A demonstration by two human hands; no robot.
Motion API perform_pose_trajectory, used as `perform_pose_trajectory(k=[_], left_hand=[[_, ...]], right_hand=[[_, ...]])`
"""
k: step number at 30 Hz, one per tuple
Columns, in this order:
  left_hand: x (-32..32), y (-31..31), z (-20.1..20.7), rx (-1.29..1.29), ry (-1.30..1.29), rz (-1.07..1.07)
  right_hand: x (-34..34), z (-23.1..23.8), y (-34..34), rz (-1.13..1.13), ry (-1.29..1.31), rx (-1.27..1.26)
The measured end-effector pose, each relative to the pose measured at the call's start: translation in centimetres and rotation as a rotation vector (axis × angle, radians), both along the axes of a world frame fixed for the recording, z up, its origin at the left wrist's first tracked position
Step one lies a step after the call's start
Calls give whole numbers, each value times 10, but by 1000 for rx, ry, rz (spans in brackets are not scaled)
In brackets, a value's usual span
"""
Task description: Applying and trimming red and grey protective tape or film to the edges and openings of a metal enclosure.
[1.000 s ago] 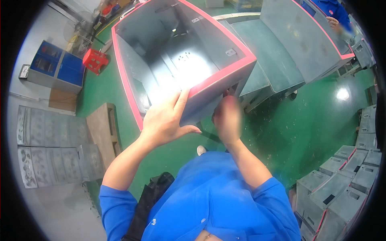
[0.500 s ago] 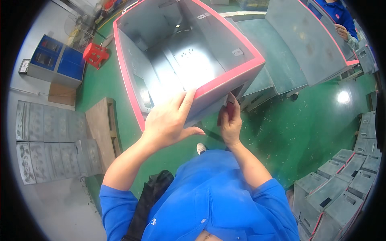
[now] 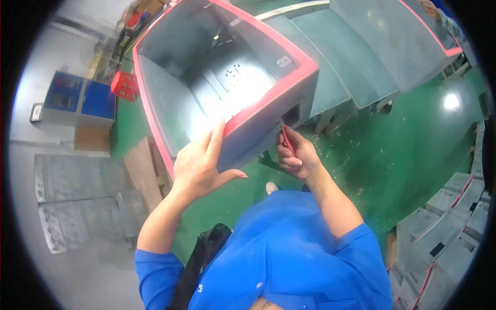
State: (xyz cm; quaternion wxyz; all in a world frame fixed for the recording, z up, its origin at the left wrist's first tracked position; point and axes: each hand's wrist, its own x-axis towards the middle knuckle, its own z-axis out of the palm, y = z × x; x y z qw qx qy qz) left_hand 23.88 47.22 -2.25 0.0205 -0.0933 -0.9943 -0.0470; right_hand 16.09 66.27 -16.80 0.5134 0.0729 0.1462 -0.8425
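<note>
A large open grey metal box (image 3: 178, 85) with a pink rim stands tilted in front of me. My left hand (image 3: 199, 165) lies on its near rim, fingers stretched out over the edge and thumb spread away. Low at the box's near right side, my right hand (image 3: 300, 155) is closed around a small flat red piece (image 3: 288, 140). Its exact kind is not clear. The piece points up at the side wall, just below a dark rectangular opening (image 3: 292, 114). Whether it touches the metal I cannot tell.
Grey-green metal panels (image 3: 356, 57) stretch along a bench to the right, with a co-worker's hand (image 3: 430, 9) at the far end. Stacked grey metal parts stand at left (image 3: 82, 222) and lower right (image 3: 434, 232). A red stool (image 3: 124, 86) and blue cabinet (image 3: 77, 98) are behind.
The view has shifted, and the box now appears farther left. My right hand has turned and drawn down from the box's opening, showing more of the red piece. My left hand stays on the rim.
</note>
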Motion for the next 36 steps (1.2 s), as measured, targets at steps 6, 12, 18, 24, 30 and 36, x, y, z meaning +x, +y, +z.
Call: perform_pose_trajectory(k=[6,12,18,24,30,36], left_hand=[[-4,2,-3,-42,50,-30],[-3,-7,-11,-17,70,-66],[-1,2,-13,150,30,119],[2,3,-10,188,-39,252],[-1,1,-10,123,6,220],[-6,4,-10,170,53,173]], right_hand=[[-1,6,12,3,-17,48],[22,-32,8,-406,397,430],[28,-27,0,-796,952,635],[12,-21,0,-802,1055,601],[10,-10,-9,-836,1214,660],[5,-22,-8,-831,1450,744]])
